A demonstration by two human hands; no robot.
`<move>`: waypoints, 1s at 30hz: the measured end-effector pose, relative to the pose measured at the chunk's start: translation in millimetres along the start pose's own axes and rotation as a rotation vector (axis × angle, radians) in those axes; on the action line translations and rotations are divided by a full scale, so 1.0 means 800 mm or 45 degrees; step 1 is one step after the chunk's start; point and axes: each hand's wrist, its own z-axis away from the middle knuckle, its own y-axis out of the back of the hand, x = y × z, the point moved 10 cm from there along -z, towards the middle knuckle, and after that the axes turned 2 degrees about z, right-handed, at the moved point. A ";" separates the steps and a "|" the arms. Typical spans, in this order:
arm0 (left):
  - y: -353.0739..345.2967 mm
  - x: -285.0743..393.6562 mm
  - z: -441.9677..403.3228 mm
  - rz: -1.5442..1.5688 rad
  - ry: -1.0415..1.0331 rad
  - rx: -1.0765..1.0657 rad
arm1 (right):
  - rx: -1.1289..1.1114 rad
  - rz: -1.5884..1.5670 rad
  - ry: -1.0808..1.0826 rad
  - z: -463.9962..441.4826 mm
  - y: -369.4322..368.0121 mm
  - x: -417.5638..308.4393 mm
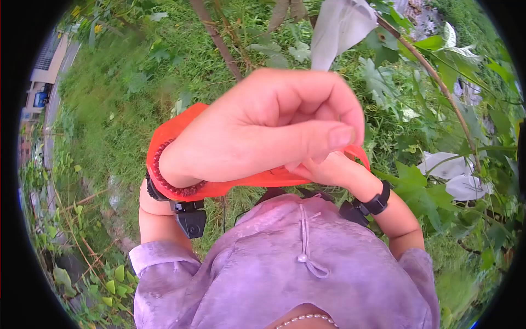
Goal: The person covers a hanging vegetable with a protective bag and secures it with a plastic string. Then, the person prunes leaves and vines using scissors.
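My left hand (263, 123), a dark red bead bracelet (178, 189) at its wrist, is raised close to the camera. Its fingers are curled in and the thumb lies against them; whatever they may hold is hidden. Behind and below it stretches a bright red plastic bag (235, 191), which reaches from my left wrist across to my right hand (333, 169). The right hand grips the bag near its right end, its fingertips partly covered by the left hand. A strip of the bag shows above the right wrist.
A white paper-like bag (339, 30) hangs from a branch (438, 77) at the upper right. More white bags (457, 172) hang among broad leaves at right. Thin trunks (216, 38) rise ahead from tall grass (109, 109). A paved path (57, 88) runs along the far left.
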 end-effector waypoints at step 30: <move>0.002 -0.063 -0.091 -0.422 -0.099 0.145 | 0.844 -2.352 0.326 0.133 0.122 0.033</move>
